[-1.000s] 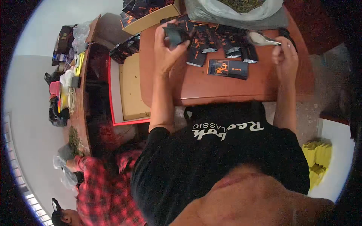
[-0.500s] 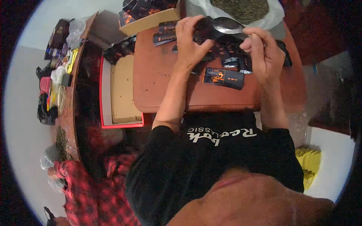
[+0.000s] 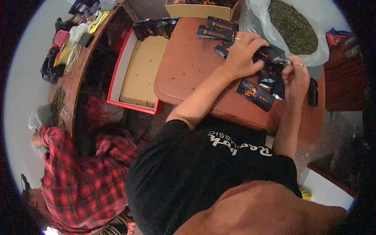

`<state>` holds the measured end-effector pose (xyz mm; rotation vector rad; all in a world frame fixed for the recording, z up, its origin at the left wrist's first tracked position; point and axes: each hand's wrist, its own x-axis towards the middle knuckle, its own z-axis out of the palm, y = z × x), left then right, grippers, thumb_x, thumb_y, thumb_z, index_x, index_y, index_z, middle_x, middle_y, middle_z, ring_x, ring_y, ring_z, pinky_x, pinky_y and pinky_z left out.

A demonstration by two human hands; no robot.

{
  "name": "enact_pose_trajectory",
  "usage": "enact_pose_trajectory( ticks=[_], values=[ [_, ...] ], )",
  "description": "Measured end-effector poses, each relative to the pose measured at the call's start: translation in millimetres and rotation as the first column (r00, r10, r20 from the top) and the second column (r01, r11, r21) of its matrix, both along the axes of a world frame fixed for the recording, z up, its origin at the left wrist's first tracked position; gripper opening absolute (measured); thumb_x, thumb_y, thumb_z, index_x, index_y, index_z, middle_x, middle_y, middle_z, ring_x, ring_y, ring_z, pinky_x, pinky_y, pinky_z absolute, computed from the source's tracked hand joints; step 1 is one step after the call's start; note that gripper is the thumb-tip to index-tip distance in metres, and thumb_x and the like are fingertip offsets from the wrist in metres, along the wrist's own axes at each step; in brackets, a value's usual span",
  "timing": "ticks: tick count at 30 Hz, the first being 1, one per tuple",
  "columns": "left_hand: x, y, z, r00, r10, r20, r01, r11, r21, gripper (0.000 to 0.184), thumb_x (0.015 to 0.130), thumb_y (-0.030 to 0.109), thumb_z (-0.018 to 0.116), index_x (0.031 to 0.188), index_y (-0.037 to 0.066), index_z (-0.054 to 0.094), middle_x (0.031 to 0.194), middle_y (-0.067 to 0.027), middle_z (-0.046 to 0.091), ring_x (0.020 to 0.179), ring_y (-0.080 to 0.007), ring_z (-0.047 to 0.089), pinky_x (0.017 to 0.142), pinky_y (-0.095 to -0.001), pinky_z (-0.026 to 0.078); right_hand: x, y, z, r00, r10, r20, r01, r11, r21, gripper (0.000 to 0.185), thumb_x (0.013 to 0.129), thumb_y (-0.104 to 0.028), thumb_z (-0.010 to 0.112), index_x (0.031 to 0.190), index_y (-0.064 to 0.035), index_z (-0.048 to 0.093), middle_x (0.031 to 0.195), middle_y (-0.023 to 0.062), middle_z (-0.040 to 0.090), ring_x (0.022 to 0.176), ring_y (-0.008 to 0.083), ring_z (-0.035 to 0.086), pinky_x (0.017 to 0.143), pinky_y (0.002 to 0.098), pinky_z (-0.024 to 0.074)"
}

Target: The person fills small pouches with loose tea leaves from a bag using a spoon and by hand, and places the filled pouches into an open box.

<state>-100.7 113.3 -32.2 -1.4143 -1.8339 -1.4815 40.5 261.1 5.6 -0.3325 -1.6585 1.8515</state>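
Observation:
My left hand (image 3: 246,55) is closed on a black pouch (image 3: 271,53) with orange print, held above the table. In my right hand (image 3: 296,78) is a metal spoon (image 3: 281,60), its handle pinched between thumb and fingers. The spoon's head lies at the pouch's edge; whether it is inside I cannot tell. Below my hands, another black pouch with an orange design (image 3: 255,94) lies flat on the brown table (image 3: 188,74). More dark pouches with silvery edges (image 3: 268,82) lie partly hidden under my hands.
A white bag of dried leaf (image 3: 293,29) stands behind my right hand. A cardboard box of pouches (image 3: 199,11) is at the back, and a red-edged box (image 3: 143,74) lies left. A person in a red checked shirt (image 3: 84,176) works beside a cluttered wooden shelf (image 3: 80,72).
The spoon has come down from above the pouch to its edge, its bowl no longer plainly showing. My view has turned, so the table and boxes sit further right.

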Motion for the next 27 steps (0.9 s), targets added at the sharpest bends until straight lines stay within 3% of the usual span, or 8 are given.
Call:
enact_pose_trajectory(
  ticks=[3,6,8,10,16,23,26,27],
  values=[
    [-0.7,-1.6,-0.7,0.999,-0.017,0.046,0.018,1.0,-0.019,0.054,0.061,0.013,0.076,0.113,0.011,0.063,0.111,-0.0139,0.057,0.109,-0.0354,0.051,0.097,-0.0435,0.043,0.3,-6.7,2.8,0.997,-0.066,0.04,0.064,0.997,0.05,0.021,0.101,-0.023,0.053,0.104,-0.006,0.063,0.065,0.0011,0.059,0.052,0.0061,0.048,0.047,0.0202,0.0342],
    [-3.1,-1.4,-1.5,0.998,-0.051,0.048,0.053,0.997,-0.047,0.054,0.061,0.014,0.076,0.113,0.01,0.063,0.112,-0.0145,0.059,0.11,-0.0355,0.052,0.099,-0.0441,0.041,4.5,-24.2,16.1,0.97,-0.198,0.141,0.142,0.932,0.333,0.018,0.102,-0.019,0.052,0.105,-0.007,0.065,0.067,0.0009,0.061,0.056,0.0067,0.054,0.051,0.0205,0.0409],
    [-5.1,5.3,-4.0,1.0,-0.029,-0.003,0.029,0.999,-0.036,0.053,0.06,0.015,0.076,0.11,0.008,0.061,0.107,-0.0146,0.06,0.106,-0.0364,0.053,0.095,-0.0459,0.041,7.3,-26.4,14.9,0.983,-0.179,-0.049,0.178,0.835,0.521,0.019,0.102,-0.017,0.05,0.106,-0.0061,0.066,0.068,0.001,0.063,0.061,0.0077,0.058,0.058,0.0218,0.0478],
    [1.9,7.1,-2.1,0.999,-0.029,0.024,0.03,0.997,-0.065,0.053,0.059,0.014,0.077,0.109,0.007,0.061,0.107,-0.0149,0.061,0.105,-0.0368,0.054,0.095,-0.0457,0.041,16.6,-27.9,22.7,0.967,-0.256,-0.002,0.204,0.766,0.609,0.021,0.102,-0.018,0.05,0.105,-0.0038,0.065,0.069,0.0012,0.064,0.064,0.009,0.061,0.063,0.0232,0.0513],
    [7.1,6.9,-1.0,0.996,-0.031,0.086,0.037,0.996,-0.079,0.054,0.061,0.01,0.077,0.112,0.006,0.059,0.108,-0.0141,0.06,0.106,-0.0355,0.053,0.094,-0.0434,0.041,18.8,-11.5,10.1,0.997,-0.071,0.037,0.059,0.962,0.268,0.026,0.103,-0.023,0.046,0.105,-0.0036,0.064,0.07,0.0036,0.065,0.059,0.0076,0.058,0.054,0.0217,0.047],
    [6.6,10.8,-5.9,0.989,-0.022,0.15,0.032,0.998,-0.062,0.053,0.065,0.013,0.08,0.113,0.005,0.059,0.107,-0.0139,0.06,0.102,-0.0328,0.056,0.091,-0.0411,0.044,19.7,7.2,33.4,0.992,-0.122,0.012,0.11,0.93,0.35,0.028,0.102,-0.026,0.048,0.103,-0.005,0.066,0.071,0.0018,0.064,0.058,0.0064,0.056,0.052,0.0205,0.0444],
    [4.4,11.3,-10.9,0.976,0.004,0.22,0.009,0.998,-0.06,0.053,0.067,0.015,0.081,0.114,0.003,0.059,0.107,-0.0144,0.061,0.101,-0.0322,0.057,0.091,-0.0404,0.045,20.0,26.3,47.3,0.977,-0.212,0.013,0.188,0.892,0.411,0.026,0.103,-0.022,0.047,0.109,-0.0042,0.066,0.07,-0.0005,0.062,0.059,0.003,0.051,0.052,0.0167,0.0394],
    [3.1,11.7,-11.8,0.979,0.003,0.205,0.008,0.999,-0.051,0.053,0.067,0.015,0.082,0.114,0.003,0.059,0.107,-0.0144,0.06,0.101,-0.0321,0.057,0.091,-0.0404,0.045,14.0,53.2,35.6,0.965,-0.26,-0.039,0.24,0.813,0.531,0.029,0.102,-0.026,0.048,0.105,-0.0035,0.066,0.07,0.0021,0.065,0.057,0.0052,0.054,0.051,0.0191,0.0414]
  ],
)
